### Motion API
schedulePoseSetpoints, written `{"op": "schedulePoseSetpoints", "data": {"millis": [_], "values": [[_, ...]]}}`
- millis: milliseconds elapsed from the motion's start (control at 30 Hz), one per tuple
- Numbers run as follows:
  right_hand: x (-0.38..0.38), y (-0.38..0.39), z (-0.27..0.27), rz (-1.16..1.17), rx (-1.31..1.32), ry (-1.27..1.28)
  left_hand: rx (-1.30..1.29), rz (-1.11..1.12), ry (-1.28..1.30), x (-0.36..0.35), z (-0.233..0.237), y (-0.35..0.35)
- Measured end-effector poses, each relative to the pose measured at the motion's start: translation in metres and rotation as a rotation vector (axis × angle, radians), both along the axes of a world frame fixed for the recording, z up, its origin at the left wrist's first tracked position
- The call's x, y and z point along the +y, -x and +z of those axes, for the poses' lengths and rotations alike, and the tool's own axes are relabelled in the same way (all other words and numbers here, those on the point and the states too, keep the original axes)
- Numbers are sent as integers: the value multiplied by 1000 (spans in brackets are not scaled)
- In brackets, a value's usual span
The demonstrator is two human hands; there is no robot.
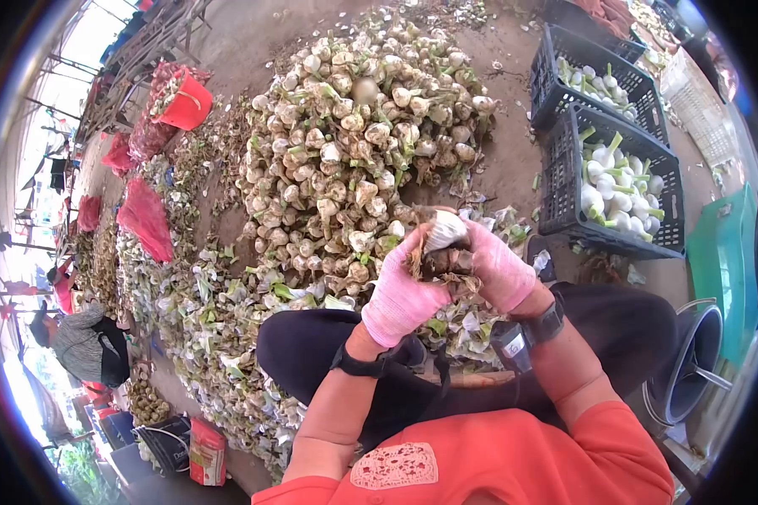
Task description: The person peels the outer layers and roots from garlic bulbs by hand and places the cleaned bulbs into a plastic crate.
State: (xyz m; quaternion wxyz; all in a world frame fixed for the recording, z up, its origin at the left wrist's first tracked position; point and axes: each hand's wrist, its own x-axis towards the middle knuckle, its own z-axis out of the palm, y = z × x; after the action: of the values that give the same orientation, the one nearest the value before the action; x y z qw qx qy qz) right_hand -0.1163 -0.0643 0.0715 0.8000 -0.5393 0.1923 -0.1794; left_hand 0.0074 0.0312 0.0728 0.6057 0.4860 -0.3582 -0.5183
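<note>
The garlic bulb (446, 233) is held up between the two pink-gloved hands, above the loose peelings (227, 337) and in front of the person's torso. The left hand (403, 296) is curled closed on its left side; the right hand (504, 268) grips from the right, fingers bent against it. Gloved fingers and brown, dirty husk hide part of the bulb.

Beyond the hands lies a large heap of unpeeled garlic (345, 160). The folded legs (312, 341) block the view of some peelings. To the right, two black crates (619, 242) hold cleaned white bulbs with green stems, near a green plastic container (724, 265) and a dark bucket (659, 387). A red bucket (185, 103) and another person (91, 345) are on the left.
</note>
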Motion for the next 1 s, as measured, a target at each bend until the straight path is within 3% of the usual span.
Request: {"op": "schedulePoseSetpoints", "data": {"millis": [67, 133, 300, 367, 500, 600, 667, 800, 933, 1000], "values": [[2, 1, 17, -8, -39, -97, -97, -21, -2, 8, 5, -3], [1, -1, 18, -92, 41, 408, -95, -117, -30, 13, 15, -2], [1, 8, 40, -20, 102, 498, -242, -227, -18, 17, 41, -4], [-1, 8, 37, -58, 92, 760, -299, -291, -98, 15, 44, -6], [-5, 4, 35, -75, 64, 707, -292, -195, -31, 14, 42, -4], [-7, 0, 38, -5, 96, 662, -163, -244, -123, 7, 43, -13], [-7, -2, 37, 45, 163, 498, -138, -375, -210, 2, 52, -21], [-9, -7, 34, 30, 106, 650, -61, -306, -158, 1, 38, -20], [-7, -8, 36, 37, 198, 433, -17, -250, -152, 6, 30, -14], [-2, -13, 40, 14, 145, 241, -261, -169, 45, 8, 26, -13]]}}
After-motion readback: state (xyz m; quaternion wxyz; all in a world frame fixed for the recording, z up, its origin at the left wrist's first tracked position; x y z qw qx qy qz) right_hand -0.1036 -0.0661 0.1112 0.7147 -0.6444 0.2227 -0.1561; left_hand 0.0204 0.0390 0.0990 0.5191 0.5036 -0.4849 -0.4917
